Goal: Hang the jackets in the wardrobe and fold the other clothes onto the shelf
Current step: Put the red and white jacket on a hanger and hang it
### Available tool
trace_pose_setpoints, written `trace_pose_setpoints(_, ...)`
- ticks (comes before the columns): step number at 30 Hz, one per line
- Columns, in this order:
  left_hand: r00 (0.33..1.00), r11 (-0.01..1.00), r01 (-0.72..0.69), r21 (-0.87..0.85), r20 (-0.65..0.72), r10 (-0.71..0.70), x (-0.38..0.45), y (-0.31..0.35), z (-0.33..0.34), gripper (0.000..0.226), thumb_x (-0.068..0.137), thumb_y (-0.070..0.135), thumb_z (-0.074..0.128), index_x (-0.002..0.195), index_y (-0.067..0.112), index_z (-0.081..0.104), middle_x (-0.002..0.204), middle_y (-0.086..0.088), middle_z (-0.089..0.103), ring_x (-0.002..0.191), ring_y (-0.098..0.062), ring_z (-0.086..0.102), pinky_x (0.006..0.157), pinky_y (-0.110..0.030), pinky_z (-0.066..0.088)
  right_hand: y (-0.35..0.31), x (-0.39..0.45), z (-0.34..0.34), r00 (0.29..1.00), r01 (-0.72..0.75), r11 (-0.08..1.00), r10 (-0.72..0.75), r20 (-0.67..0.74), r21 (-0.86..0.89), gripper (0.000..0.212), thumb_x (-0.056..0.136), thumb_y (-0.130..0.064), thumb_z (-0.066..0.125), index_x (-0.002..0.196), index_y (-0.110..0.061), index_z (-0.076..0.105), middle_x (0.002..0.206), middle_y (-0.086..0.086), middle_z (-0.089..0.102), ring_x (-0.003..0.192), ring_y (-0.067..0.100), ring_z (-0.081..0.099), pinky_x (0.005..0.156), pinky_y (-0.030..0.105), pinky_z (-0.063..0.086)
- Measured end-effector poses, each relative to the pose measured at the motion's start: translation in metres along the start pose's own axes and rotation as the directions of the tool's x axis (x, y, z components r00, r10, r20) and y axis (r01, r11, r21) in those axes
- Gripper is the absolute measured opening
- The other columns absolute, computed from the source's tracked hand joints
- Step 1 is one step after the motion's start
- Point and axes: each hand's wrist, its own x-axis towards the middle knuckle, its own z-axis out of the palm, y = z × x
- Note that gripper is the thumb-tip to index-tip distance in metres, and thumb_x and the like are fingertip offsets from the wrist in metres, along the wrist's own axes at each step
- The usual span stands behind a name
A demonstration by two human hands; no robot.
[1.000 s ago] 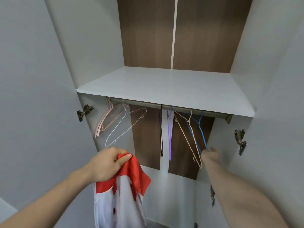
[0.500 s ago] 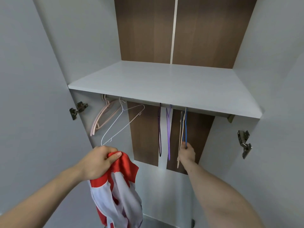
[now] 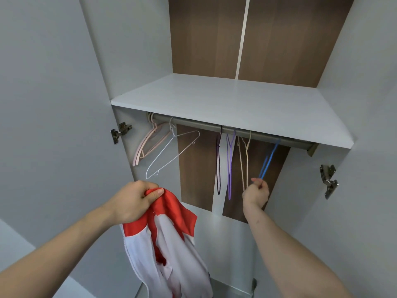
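Left hand [image 3: 135, 201]: soft red-and-white jacket [image 3: 165, 246] is gripped, bunched at its collar. Right hand [image 3: 255, 193]: thin blue wire hanger [image 3: 267, 162] is pinched, hooked on metal rail [image 3: 206, 125].

No readable text, label, brand, number or sign anywhere in view; red-and-white jacket [image 3: 163, 244] near left, hangers, shelf [image 3: 225, 104] and wardrobe panels all bare of lettering

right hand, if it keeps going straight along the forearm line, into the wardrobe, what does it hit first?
Likely the blue hanger that the right hand already pinches at its lower end. Past it, the brown back panel looks like the next thing in line, with the rail higher up. Depth is hard to judge from this one view.
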Motion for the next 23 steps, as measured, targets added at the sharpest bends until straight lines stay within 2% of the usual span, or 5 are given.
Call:
trace_pose_setpoints(7,0.999,0.999,-0.033,-0.003,0.026,0.033,-0.055,0.000,0.004,0.039,0.106,0.044,0.051,0.068,0.036,0.055,0.064,0.016,0.058,0.065,-0.007,0.057,0.063,-0.017,0.040,0.066,-0.064,-0.046,0.997,-0.067,0.997,0.069,-0.044,0.030,0.028,0.106,-0.018,0.046,0.099,-0.005,0.069,0.106,0.021,0.068,0.098,0.036,0.060,0.081,0.036,0.041)
trace_pose_setpoints(11,0.999,1.000,-0.017,-0.010,0.033,0.017,-0.098,-0.006,0.012,0.043,0.105,0.045,0.052,0.072,0.019,0.055,0.066,0.007,0.060,0.066,-0.013,0.056,0.066,-0.025,0.046,0.110,-0.129,-0.078,0.984,-0.178,0.984,0.178,0.028,-0.014,0.021,0.105,-0.022,0.052,0.096,-0.005,0.059,0.096,0.013,0.059,0.091,0.028,0.054,0.085,0.041,0.042)
trace_pose_setpoints(17,0.999,0.998,0.044,-0.040,0.033,-0.043,-0.181,0.001,0.014,0.034,0.103,0.044,0.057,0.070,0.047,0.062,0.071,0.025,0.065,0.071,-0.003,0.061,0.072,-0.024,0.047,0.159,-0.262,-0.126,0.882,-0.317,0.928,0.365,0.297,-0.199,0.029,0.086,-0.009,0.075,0.083,-0.013,0.047,0.076,0.010,0.057,0.074,0.030,0.054,0.078,0.039,0.043)
trace_pose_setpoints(20,0.996,0.995,0.080,-0.056,0.037,-0.078,-0.224,0.006,0.009,0.026,0.101,0.044,0.062,0.082,0.030,0.074,0.078,0.020,0.071,0.076,-0.005,0.065,0.076,-0.026,0.052,0.163,-0.317,-0.143,0.792,-0.302,0.914,0.399,0.462,-0.271,0.035,0.071,-0.014,0.085,0.086,-0.013,0.053,0.076,0.008,0.067,0.070,0.026,0.063,0.069,0.036,0.052)
trace_pose_setpoints(23,0.994,0.992,0.105,-0.063,0.018,-0.105,-0.267,0.011,0.005,0.033,0.101,0.044,0.063,0.081,0.020,0.074,0.070,0.013,0.068,0.067,-0.010,0.059,0.068,-0.020,0.048,0.161,-0.355,-0.149,0.707,-0.200,0.947,0.318,0.632,-0.252,0.052,0.054,-0.017,0.089,0.095,-0.018,0.055,0.068,-0.009,0.072,0.058,-0.001,0.067,0.048,0.010,0.045)
